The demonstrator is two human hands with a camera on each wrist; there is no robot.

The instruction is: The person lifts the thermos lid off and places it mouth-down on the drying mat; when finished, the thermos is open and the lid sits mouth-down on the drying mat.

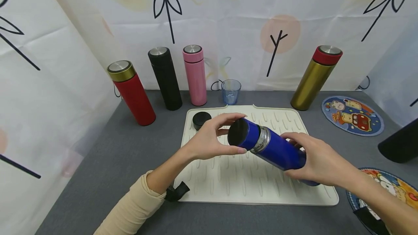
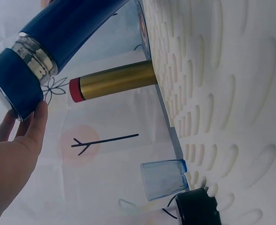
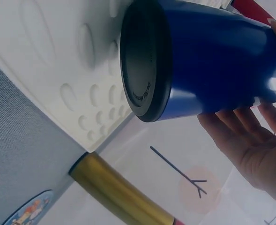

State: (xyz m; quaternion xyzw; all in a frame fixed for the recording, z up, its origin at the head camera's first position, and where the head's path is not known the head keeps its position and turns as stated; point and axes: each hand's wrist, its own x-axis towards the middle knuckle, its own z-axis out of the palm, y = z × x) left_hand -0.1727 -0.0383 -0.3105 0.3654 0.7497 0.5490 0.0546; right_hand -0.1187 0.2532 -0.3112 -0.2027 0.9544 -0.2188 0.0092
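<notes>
A blue thermos flask (image 1: 277, 149) is held tilted above the white ribbed mat (image 1: 225, 188). My right hand (image 1: 318, 159) grips its body toward the base; the black base (image 3: 145, 65) faces the right wrist view. At the upper end, my left hand (image 1: 212, 140) holds the blue cup lid (image 1: 243, 133) between thumb and fingers. Steel neck (image 2: 34, 58) shows between lid and body, the lid sitting over the end of it. A small black stopper (image 1: 200, 120) rests on the mat's far left corner.
Behind the mat stand red (image 1: 134, 95), black (image 1: 166, 79), pink (image 1: 195, 75) and gold (image 1: 315, 79) flasks, plus a clear blue cup (image 1: 231, 91). Cartoon placemats (image 1: 352, 115) lie to the right, near another black flask (image 1: 400, 142). A patterned cloth (image 1: 241, 28) hangs behind.
</notes>
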